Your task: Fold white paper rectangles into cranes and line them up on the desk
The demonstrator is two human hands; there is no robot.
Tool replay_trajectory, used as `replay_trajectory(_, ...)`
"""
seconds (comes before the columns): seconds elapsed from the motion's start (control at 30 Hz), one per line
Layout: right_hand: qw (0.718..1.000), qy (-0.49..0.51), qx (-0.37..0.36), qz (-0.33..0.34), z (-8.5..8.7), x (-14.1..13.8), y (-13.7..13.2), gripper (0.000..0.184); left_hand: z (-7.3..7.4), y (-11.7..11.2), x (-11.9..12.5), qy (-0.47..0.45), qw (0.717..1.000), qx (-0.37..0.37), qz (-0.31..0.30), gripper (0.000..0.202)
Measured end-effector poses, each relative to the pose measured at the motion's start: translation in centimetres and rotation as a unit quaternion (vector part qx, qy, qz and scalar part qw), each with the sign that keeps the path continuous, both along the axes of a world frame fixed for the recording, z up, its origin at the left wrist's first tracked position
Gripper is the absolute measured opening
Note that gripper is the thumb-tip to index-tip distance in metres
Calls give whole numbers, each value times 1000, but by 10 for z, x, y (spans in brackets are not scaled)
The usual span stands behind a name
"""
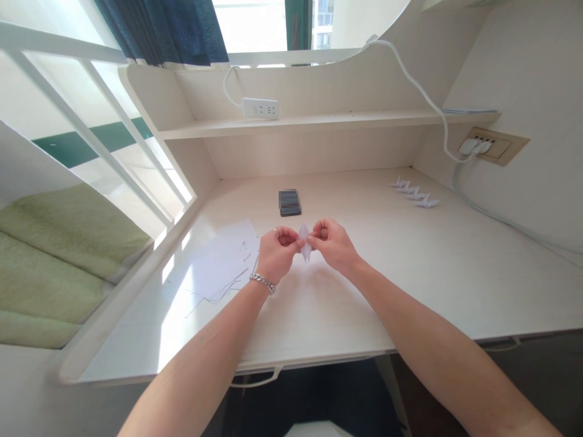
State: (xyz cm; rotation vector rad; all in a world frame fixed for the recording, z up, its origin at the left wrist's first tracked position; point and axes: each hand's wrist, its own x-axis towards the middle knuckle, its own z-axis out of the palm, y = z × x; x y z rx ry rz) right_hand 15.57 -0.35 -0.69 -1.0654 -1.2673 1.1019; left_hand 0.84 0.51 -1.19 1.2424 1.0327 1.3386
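Currently in hand: folded paper piece [305, 241], small, white and pointed, held above the desk [410, 273], just on the person's side of the dark flat object [289, 203] and slightly to its right in the view.
Landmark: dark flat object, lying flat on the desk; its surface is blurred, so what it is cannot be told.
Left hand: left hand [276, 252], nearer the person than the dark flat object; fingers curled in, thumb and fingertips pinched on the left edge of the folded paper piece.
Right hand: right hand [333, 244], nearer than the dark flat object and to its right; fingers bunched, tips pinched on the right edge of the folded paper piece.
Ring: ring [276, 231], on a left-hand finger, just nearer than the dark flat object.
Bracelet: chain bracelet [263, 282], silvery, on the left wrist, further toward the person from the dark flat object.
Loose sheets: white sheets [218, 261], an overlapping pile flat on the desk, left of and nearer than the dark flat object, partly sunlit.
Paper figures: small folded paper figures [415, 193], a short row on the desk, well to the right of the dark flat object.
Shelf: shelf [319, 121], above and behind the dark flat object.
Power strip: power strip [260, 108], white, on the shelf, above the dark flat object and slightly left.
Wall socket: wall socket [494, 145], far right of the dark flat object, with plugs in it.
Cable: white cable [423, 91], above and right of the dark flat object, running up from the wall socket.
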Motion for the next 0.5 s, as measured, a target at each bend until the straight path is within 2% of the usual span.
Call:
replay_trajectory(0.17, 998, 0, -41, 45, 0, -2, -2, 36, 0, 1, -2, -8, 1000, -6, 24, 33)
replay_trajectory(0.37, 1000, -16, -22, 7, 0, 0, 0, 31, 1, 2, -7, -32, 998, -30, -34, 42)
replay_trajectory(0.5, 1000, 8, 4, 9, -5, 2, 3, 25, 2, 3, -8, -27, 999, -23, -37, 42)
